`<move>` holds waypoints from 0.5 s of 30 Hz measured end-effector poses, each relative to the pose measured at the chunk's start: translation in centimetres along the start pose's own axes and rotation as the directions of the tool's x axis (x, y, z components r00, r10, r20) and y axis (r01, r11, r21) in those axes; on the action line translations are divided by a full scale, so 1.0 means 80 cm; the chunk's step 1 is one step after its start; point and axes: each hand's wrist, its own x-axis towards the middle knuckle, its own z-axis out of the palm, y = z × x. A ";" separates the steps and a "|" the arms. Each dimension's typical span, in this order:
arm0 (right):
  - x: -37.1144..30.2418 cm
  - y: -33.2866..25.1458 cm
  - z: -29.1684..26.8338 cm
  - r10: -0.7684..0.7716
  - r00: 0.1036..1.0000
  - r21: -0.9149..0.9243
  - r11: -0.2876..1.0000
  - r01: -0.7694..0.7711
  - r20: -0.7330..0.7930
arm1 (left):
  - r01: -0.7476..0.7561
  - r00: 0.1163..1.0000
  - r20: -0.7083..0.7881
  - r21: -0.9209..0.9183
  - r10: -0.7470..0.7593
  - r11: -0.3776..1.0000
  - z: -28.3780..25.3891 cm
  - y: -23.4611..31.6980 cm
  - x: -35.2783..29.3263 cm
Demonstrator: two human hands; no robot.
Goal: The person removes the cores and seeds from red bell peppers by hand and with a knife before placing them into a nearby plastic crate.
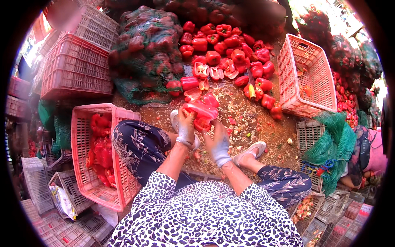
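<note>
Mid-frame, the half-curled left hand (186, 124) and right hand (218, 142) are holding a cut red pepper (201, 109), probably light, crisp and slippery, best gripped by its outer walls.

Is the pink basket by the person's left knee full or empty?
Partly full: red peppers lie inside the pink basket, but some of its bottom shows.

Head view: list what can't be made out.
All in the head view:
Red pepper in the left hand: underside hidden by its own top.
Nearest left crate: bottom partly covered by pepper pieces.
Person at right: cut off by the dark rim.
Floor scraps: many too small.
</note>
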 end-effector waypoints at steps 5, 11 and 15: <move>0.005 0.036 0.033 0.367 0.826 0.733 0.394 -0.554 0.427 | -0.324 0.945 0.141 0.287 0.295 0.901 0.016 0.014 -0.023; 0.007 0.052 0.052 0.343 0.699 0.759 -0.072 -0.647 0.628 | -0.516 0.849 0.372 0.429 0.376 0.741 0.027 0.033 -0.056; 0.001 -0.019 0.011 0.409 0.625 0.618 0.168 -0.768 0.665 | -0.508 0.843 0.389 0.351 0.371 0.786 0.023 0.040 -0.066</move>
